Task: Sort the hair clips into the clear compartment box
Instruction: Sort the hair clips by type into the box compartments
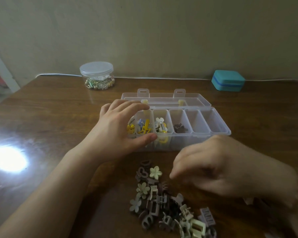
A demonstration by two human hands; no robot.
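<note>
Clip pile (169,205) at counter (50,117) near edge; right hand (218,165) blurred, grip unclear; left hand (122,124) spread, holding box (212,124).

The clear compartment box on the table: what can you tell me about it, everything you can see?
The clear compartment box looks like see-through plastic, long, with a row of compartments. Its hinged lid lies open behind it, two latch tabs up. The left compartments hold yellow and pale clips, one holds brown clips, the two rightmost look empty. It sits flat on the wooden table; the left hand grips its left end.
</note>
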